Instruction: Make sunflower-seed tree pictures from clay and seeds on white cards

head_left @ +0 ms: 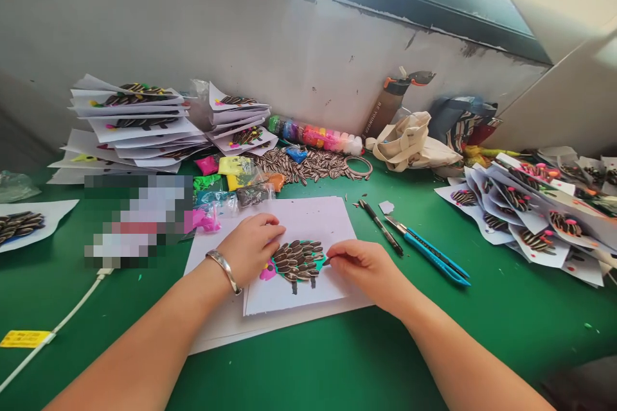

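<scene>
A sheet of white paper [308, 302] bears an animal figure of striped sunflower seeds [299, 258]. Green clay shows around the seeds, with a pink clay head [267, 271] at the left and two dark legs below. My left hand [248, 245], with a silver bangle at the wrist, rests on the sheet beside the head, its fingers loosely bent and holding nothing. My right hand [364, 266] pinches a small dark sunflower seed [327, 262] at the figure's right edge, where green clay is bare. More paper lies beneath the sheet.
Loose sunflower seeds [315, 166] lie behind packets of coloured clay [238, 170]. A pen [380, 226] and a blue tweezer-like tool [434, 253] lie at right. Stacked seed pictures stand left [139, 131] and right [525, 212]. A white cable [72, 311] runs at left.
</scene>
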`<state>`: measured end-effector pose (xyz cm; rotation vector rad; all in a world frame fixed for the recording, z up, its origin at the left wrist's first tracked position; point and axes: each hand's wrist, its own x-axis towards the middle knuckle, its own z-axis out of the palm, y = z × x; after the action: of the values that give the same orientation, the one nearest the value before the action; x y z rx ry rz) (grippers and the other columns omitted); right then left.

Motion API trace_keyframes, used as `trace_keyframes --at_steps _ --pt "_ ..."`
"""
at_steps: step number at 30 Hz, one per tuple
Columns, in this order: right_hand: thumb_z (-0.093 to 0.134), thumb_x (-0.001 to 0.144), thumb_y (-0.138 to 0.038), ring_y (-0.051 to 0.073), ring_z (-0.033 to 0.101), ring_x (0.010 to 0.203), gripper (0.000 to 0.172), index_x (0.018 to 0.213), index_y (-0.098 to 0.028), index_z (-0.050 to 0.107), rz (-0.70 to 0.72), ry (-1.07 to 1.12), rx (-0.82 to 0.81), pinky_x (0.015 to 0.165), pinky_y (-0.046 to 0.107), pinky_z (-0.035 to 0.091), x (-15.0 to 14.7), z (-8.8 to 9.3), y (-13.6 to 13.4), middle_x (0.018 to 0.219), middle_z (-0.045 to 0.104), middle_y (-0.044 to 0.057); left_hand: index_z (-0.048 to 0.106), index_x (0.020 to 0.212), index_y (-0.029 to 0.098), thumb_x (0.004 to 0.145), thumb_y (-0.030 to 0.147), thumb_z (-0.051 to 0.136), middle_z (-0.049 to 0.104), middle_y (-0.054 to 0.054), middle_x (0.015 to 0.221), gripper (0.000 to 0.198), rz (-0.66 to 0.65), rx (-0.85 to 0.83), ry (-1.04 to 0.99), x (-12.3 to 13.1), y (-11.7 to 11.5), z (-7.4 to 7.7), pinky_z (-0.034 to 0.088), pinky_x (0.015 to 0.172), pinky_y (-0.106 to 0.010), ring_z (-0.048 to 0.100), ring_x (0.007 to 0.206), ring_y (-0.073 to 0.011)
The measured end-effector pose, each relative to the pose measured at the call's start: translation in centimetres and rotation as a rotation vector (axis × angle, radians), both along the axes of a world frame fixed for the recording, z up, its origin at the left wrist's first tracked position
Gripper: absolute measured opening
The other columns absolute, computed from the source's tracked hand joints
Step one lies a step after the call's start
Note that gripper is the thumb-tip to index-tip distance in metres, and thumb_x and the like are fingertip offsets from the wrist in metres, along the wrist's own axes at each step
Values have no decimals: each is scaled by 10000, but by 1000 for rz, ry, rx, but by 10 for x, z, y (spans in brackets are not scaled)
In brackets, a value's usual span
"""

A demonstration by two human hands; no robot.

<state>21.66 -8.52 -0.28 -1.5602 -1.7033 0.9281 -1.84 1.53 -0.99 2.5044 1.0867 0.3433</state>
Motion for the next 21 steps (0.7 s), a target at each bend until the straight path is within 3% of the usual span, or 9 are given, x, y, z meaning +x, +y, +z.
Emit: trace_keyframes --at_steps 11,17,21 --pt "514 824 -113 107 554 674 192 793 -222 668 34 -120 132 624 196 395 -8 -4 4 724 651 -31 694 1030 161 844 186 454 608 -117 1143 304 2 27 36 -1 -1 2 472 929 -369 581 1040 -254" --pt "483 820 -135 102 474 590 152 839 -217 610 7 -156 47 559 201 353 -14 -4 6 649 578 -48 692 1035 166 843 183 455 607 -112 1145 306 -3 29 31 0 -1 2 463 947 -391 577 1040 -256" --pt "466 810 -129 104 466 590 142 748 -209 567 28 -192 20 552 201 341 -16 -3 6 640 570 -43 693 1030 176 838 179 455 609 -103 1134 306 4 28 22 0 -1 2 467 942 -389 580 1032 -250"
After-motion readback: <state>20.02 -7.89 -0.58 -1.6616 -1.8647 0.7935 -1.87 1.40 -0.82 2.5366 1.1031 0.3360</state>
